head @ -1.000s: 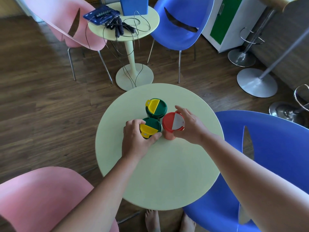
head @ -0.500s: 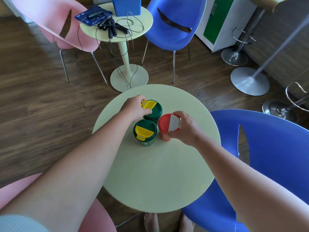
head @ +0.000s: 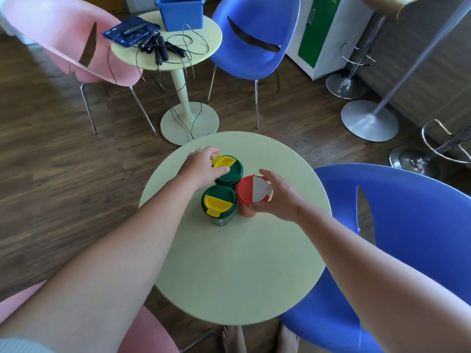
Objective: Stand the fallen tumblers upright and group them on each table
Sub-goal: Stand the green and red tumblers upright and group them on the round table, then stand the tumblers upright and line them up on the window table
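Three tumblers stand upright and close together on the round pale green table (head: 244,271). The far green tumbler (head: 230,171) has a yellow flap on its lid, and my left hand (head: 204,165) is wrapped around its left side. A near green tumbler (head: 219,203) with a yellow flap stands free, touched by neither hand. The orange tumbler (head: 251,193) with a white flap is at the right, and my right hand (head: 279,196) curls around its right side with fingers loosened.
A blue chair (head: 397,225) sits right of the table and a pink chair (head: 153,332) at the near left. Beyond stands a second small table (head: 142,56) with a blue bin (head: 181,11), a blue case and tangled cords. Bar stool bases (head: 369,121) lie far right.
My left hand left the near green tumbler and reached to the far green one. My right hand's grip on the orange tumbler has loosened. The camera shifted slightly.
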The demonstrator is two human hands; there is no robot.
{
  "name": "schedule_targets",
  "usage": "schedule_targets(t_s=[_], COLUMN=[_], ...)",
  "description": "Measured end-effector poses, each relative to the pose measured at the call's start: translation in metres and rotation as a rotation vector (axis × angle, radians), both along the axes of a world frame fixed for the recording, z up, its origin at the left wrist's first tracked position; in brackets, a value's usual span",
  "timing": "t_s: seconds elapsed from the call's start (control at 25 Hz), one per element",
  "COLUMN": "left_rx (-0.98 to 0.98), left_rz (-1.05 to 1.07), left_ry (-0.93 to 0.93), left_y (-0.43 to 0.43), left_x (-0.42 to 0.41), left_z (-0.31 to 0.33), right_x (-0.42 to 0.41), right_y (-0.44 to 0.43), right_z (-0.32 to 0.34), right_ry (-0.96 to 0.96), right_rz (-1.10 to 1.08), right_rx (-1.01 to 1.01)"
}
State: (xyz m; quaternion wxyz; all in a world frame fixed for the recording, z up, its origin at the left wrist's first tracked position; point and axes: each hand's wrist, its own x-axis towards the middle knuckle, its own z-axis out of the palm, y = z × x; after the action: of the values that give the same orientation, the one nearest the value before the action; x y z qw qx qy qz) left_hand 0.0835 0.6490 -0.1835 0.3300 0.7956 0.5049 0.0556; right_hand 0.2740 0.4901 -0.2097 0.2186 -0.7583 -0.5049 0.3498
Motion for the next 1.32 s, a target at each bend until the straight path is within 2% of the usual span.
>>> schedule_targets(t_s=[0.2,0.44,0.72,1.0,1.16,1.32], left_rx=[0.110,0.175,0.174,0.079,0.065,0.096], left_rz=[-0.161,-0.409,-0.787,-0.949,-1.004,-1.034], left_ry=[-0.102,-0.262,-0.383,-0.566,-0.610,-0.616], left_y=[-0.010,-0.084,-0.283,-0.515,-0.595,-0.628], left_x=[0.045,0.183,0.390,0.568,0.654,0.746], left_z=[0.058,0.115,0.174,0.213,0.230,0.233], right_x=[0.036,0.142,0.276,0.410,0.489,0.580], right_y=[-0.030,-0.143,-0.373,-0.616,-0.706,-0.739], right_z=[0.047,0.117,0.182,0.233,0.263,0.282], right_ry=[0.078,-0.025,-0.187,-0.286,-0.340,-0.387], right_rz=[-0.183,-0.460,-0.824,-1.030,-1.076,-1.091], right_rx=[0.079,0.212,0.318,0.342,0.334,0.358])
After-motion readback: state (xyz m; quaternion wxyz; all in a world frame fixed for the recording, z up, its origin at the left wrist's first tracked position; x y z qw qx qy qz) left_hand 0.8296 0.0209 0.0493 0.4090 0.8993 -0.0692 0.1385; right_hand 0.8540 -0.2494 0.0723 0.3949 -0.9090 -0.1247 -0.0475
